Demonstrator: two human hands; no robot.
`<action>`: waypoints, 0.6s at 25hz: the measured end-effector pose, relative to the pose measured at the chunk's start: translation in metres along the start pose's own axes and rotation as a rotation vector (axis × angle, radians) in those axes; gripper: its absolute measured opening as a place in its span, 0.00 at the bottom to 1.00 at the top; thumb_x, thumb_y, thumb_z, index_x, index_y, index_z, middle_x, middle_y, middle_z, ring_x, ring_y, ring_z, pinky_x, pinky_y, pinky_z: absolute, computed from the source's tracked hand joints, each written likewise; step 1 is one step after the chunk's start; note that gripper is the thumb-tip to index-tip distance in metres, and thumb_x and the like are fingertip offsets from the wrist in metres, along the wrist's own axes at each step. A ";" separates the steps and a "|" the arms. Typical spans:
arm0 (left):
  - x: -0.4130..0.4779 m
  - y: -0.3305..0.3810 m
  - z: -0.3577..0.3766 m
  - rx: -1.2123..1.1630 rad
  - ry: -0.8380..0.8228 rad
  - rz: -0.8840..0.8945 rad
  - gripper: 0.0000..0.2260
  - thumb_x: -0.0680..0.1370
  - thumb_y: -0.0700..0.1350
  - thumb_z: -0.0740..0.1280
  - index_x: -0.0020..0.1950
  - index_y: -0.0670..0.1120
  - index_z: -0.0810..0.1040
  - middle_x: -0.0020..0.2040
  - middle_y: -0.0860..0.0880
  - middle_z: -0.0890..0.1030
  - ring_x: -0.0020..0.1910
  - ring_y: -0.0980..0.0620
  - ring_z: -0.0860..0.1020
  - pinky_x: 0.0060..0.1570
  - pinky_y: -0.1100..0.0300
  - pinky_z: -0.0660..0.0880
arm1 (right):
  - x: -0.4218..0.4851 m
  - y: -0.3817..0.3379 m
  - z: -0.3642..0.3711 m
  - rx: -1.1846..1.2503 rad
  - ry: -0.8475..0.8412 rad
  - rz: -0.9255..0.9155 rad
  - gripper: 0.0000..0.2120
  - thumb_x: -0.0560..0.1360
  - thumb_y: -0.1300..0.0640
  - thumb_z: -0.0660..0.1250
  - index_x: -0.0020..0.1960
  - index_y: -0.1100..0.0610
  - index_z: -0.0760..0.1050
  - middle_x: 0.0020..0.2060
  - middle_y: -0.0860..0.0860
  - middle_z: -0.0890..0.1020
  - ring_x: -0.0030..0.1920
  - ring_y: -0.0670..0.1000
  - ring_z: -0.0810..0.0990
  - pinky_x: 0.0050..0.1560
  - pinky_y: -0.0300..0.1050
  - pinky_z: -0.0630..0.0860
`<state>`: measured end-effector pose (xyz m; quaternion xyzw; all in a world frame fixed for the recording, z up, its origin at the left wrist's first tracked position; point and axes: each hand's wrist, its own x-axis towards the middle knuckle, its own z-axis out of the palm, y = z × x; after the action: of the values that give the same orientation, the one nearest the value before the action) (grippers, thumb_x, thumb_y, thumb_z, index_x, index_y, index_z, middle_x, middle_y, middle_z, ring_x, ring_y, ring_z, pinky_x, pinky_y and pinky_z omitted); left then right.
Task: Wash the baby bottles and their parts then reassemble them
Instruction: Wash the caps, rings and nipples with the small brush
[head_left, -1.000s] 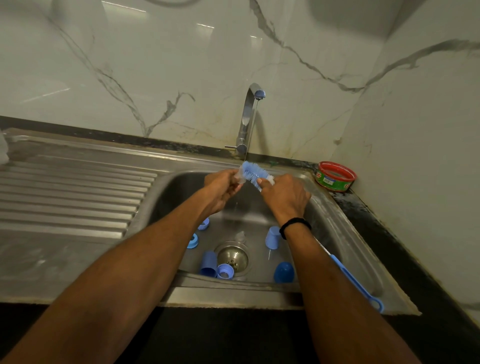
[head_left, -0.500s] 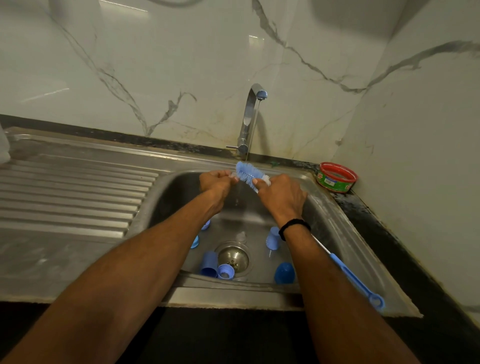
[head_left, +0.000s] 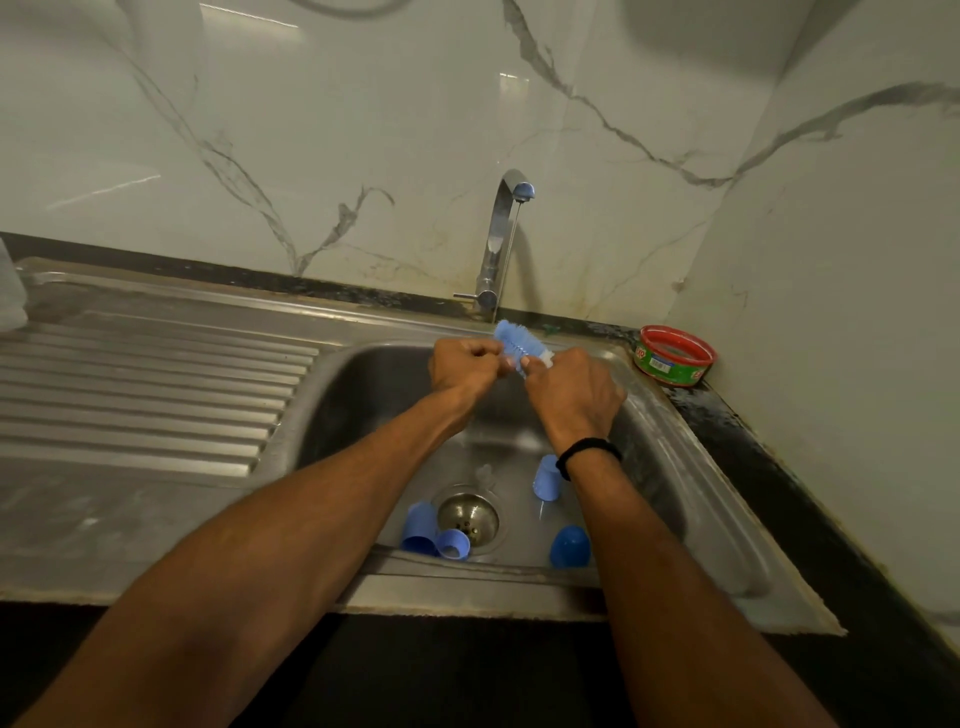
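Over the back of the steel sink (head_left: 691, 499), my right hand (head_left: 569, 395) grips a blue bottle brush (head_left: 514, 340); its bristle head sticks out between my hands and its handle is hidden. My left hand (head_left: 462, 364) is closed around a small bottle part held against the bristles, and that part is almost fully hidden by the fingers. On the sink floor lie two blue caps (head_left: 418, 525) (head_left: 453, 543), a blue dome cap (head_left: 570, 545), a light blue cup (head_left: 546, 478) and a clear teat (head_left: 483, 473) near the drain (head_left: 467, 514).
The tap (head_left: 498, 244) runs a thin stream just behind the brush. A red and green tub (head_left: 672, 358) sits at the sink's back right corner. A ridged draining board (head_left: 145, 384) lies to the left, with a white object (head_left: 10, 296) at its far edge.
Both hands have moved toward the back of the sink, under the tap. The brush's long handle, seen earlier beside my right forearm, is now out of sight.
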<state>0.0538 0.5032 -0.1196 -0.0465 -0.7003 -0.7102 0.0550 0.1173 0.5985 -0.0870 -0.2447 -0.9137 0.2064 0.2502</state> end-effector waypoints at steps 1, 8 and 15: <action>-0.004 0.001 0.002 0.019 -0.019 0.028 0.10 0.73 0.36 0.76 0.53 0.39 0.85 0.49 0.46 0.86 0.43 0.56 0.84 0.46 0.64 0.82 | 0.001 0.000 -0.001 0.001 0.002 0.013 0.21 0.75 0.37 0.65 0.51 0.55 0.81 0.44 0.53 0.83 0.47 0.55 0.81 0.57 0.54 0.75; -0.001 -0.003 0.005 0.012 0.008 0.028 0.09 0.72 0.35 0.77 0.51 0.41 0.85 0.48 0.47 0.86 0.45 0.54 0.84 0.48 0.60 0.83 | -0.003 -0.004 -0.001 0.034 -0.032 0.049 0.21 0.76 0.38 0.66 0.53 0.56 0.81 0.47 0.55 0.83 0.49 0.57 0.81 0.57 0.55 0.76; 0.000 -0.001 -0.004 -0.079 -0.044 0.024 0.09 0.73 0.35 0.76 0.52 0.41 0.84 0.49 0.46 0.86 0.46 0.56 0.84 0.48 0.62 0.82 | -0.007 -0.006 -0.003 0.038 -0.010 0.022 0.21 0.76 0.39 0.65 0.53 0.56 0.80 0.42 0.53 0.81 0.44 0.54 0.79 0.56 0.55 0.77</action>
<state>0.0537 0.4993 -0.1206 -0.0727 -0.6720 -0.7355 0.0463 0.1221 0.5909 -0.0843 -0.2489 -0.9081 0.2274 0.2482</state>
